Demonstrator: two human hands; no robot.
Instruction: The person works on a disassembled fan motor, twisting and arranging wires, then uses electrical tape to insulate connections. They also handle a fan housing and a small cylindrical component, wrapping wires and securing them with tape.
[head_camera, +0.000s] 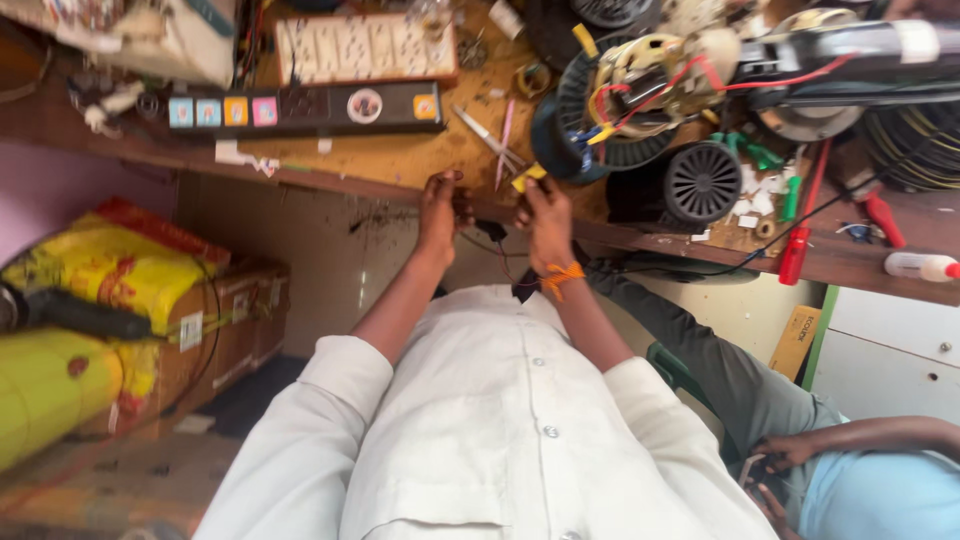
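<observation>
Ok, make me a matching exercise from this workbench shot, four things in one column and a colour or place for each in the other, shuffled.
Things:
1. screwdriver
2. power strip
3. piece in the right hand
4. round vented part

Colour or place:
A. black, beside the wound motor
B. yellow, pinched at the fingertips
C. red handle, at the bench's near edge
D. long and dark, with coloured square switches at one end

Pairs: 1-C, 2-D, 3-B, 4-A

The left hand sits close beside the right, above the bench edge.
</observation>
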